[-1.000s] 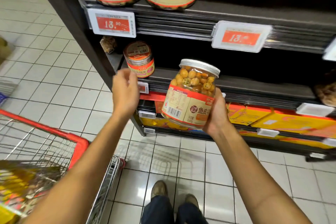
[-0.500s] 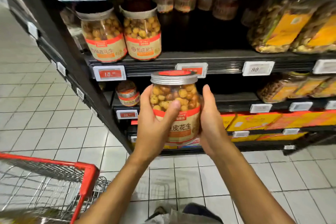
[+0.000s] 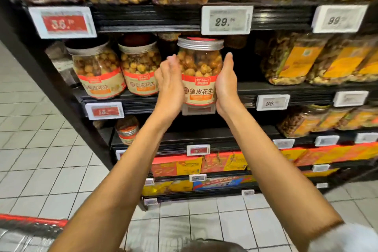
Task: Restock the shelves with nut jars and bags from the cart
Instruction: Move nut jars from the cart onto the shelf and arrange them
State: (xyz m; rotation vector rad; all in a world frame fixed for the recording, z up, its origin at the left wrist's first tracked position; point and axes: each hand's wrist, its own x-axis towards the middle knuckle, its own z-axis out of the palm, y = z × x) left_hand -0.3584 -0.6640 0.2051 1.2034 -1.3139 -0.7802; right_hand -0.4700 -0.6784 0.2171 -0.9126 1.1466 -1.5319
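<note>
A person stands facing a dark store shelf, both bare forearms reaching forward. Between the two hands is a nut jar with a silver screw lid and a red and cream label, clear above so the coated nuts show. The left grip lies flat against the jar's left side, fingers straight and pointing up. The right grip presses the jar's right side in the same way; what shows of it is straight, and its far fingers are hidden behind the jar. So neither grip curls around the jar: it is carried pressed between two open palms.

The jar is upright at the front of the middle shelf, its base level with the shelf edge and covering the top of a price tag. Whether it already rests on the shelf cannot be told. Just to its left stand two like jars, side by side on that same shelf. To its right on that shelf are large bags of nuts with yellow labels.

The shelf above carries a white tag reading 29.90. Lower down sits a small jar, and below it red and yellow boxes. The cart shows its red rim at the lower left, on the tiled floor.
</note>
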